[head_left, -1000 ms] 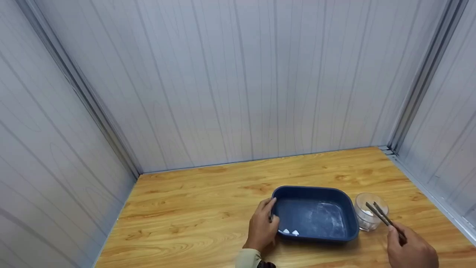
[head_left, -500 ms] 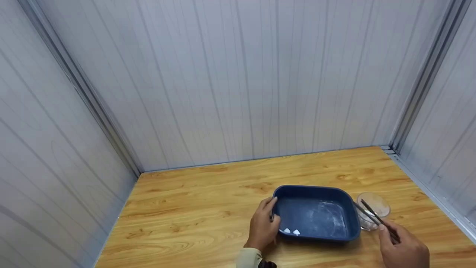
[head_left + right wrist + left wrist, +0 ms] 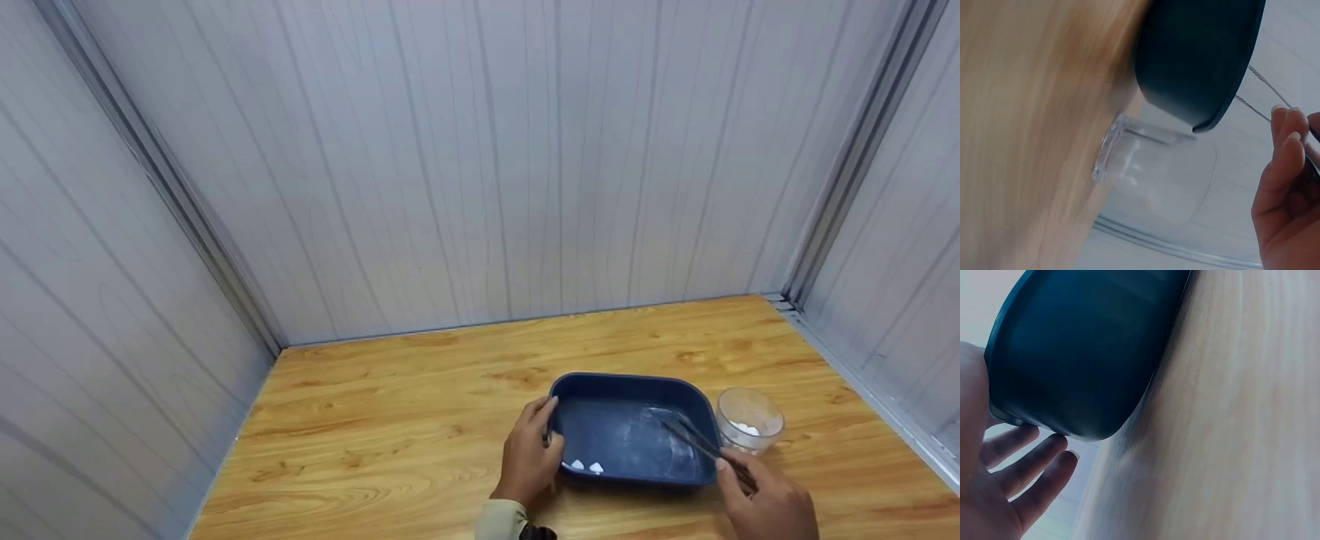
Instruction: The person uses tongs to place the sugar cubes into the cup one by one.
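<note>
A dark blue rectangular baking dish [image 3: 622, 442] stands on the wooden table, with two small white pieces [image 3: 586, 466] in its near left corner. My left hand [image 3: 528, 456] holds the dish's left end; in the left wrist view its fingers [image 3: 1033, 467] lie against the end under the rim. My right hand [image 3: 769, 495] pinches a pair of metal tweezers [image 3: 705, 445], whose tips are apart over the right part of the dish. Nothing shows between the tips. Just right of the dish is a clear glass [image 3: 750, 420] with several white pieces at its bottom, also seen in the right wrist view.
The wood-grain table [image 3: 375, 420] extends left of and behind the dish. Pale panel walls [image 3: 480, 165] enclose it at the back and both sides. A metal channel [image 3: 870, 390] runs along its right edge.
My right hand has moved left, bringing the tweezers from above the glass to over the dish. My left hand and the dish have stayed in place.
</note>
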A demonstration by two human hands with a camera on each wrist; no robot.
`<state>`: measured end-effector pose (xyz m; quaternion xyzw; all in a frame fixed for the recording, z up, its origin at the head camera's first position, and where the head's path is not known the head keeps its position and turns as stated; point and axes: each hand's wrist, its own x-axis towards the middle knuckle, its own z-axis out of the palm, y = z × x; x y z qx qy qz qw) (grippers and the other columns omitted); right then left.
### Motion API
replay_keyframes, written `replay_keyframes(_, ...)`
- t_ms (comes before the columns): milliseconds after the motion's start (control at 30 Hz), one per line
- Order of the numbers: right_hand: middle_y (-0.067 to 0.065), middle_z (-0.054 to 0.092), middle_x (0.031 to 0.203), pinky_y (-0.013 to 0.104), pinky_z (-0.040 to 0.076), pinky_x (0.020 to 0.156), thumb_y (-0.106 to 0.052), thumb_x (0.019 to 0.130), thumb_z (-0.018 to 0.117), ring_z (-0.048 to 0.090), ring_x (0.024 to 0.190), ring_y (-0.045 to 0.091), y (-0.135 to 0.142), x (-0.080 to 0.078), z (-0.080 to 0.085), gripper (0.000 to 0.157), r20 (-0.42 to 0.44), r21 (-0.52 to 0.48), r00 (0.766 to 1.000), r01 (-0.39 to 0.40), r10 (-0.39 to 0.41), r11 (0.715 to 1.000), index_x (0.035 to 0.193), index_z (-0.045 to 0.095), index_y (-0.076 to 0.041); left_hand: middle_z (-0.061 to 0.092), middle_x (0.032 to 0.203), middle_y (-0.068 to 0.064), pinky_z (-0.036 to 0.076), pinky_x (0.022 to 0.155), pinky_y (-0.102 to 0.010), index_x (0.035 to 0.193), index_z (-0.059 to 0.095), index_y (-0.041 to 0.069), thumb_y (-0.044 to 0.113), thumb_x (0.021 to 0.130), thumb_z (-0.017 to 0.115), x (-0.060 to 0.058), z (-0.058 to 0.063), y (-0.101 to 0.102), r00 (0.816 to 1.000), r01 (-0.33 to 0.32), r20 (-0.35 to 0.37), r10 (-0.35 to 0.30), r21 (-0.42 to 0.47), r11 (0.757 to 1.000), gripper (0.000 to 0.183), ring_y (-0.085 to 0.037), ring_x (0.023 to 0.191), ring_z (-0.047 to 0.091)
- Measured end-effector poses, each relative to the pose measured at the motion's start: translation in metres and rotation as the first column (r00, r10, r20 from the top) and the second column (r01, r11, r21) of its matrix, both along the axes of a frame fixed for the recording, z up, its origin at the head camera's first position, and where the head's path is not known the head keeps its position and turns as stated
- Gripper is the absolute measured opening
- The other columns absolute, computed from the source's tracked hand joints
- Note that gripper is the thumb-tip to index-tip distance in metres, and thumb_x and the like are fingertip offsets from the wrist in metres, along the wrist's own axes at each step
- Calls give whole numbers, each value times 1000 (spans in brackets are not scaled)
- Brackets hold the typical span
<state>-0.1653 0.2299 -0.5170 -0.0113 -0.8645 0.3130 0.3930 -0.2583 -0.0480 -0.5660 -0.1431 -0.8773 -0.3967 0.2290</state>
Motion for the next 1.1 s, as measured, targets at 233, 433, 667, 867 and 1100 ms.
replay_keyframes(233,-5,69,72,10,42,56,-10,68,76,53,65,-12,-15,-2,-1,15,28,45,996,-87,85,995,83,75,-12,53,125,2,48,82,-30,128,57,11,3,77,60,-1,0,-1,1000,11,-10,-11,7,1000,52,-8,107,53)
replay_keyframes(433,-4,69,74,16,45,57,-7,66,77,62,64,5,-21,-6,-4,18,-25,135,980,-191,196,972,84,74,-10,53,126,2,48,81,-29,128,57,12,4,77,59,0,-1,-1,1000,12,-15,-12,7,1000,51,-7,106,53)
replay_keyframes(667,-4,70,81,25,49,60,-10,67,77,63,69,9,-24,-9,-4,20,77,191,974,-222,211,956,86,74,-14,52,126,3,47,81,-28,128,57,12,5,77,59,0,-1,1,1000,12,-14,-12,7,1000,51,-7,106,53)
replay_keyframes(867,-5,69,81,29,51,59,-11,66,78,61,69,5,-27,-11,-6,20,120,208,964,-259,239,943,86,74,-14,52,126,4,47,85,-29,128,57,12,5,77,60,0,0,1,1000,11,-10,-11,10,1000,52,-7,109,52)
replay_keyframes(1100,-9,68,81,22,49,58,-10,68,77,58,67,-2,-28,-13,-4,20,197,181,937,-325,289,928,87,73,-16,52,126,4,47,85,-29,128,57,12,4,77,60,0,0,-1,1000,13,0,-13,11,1000,52,-7,109,52)
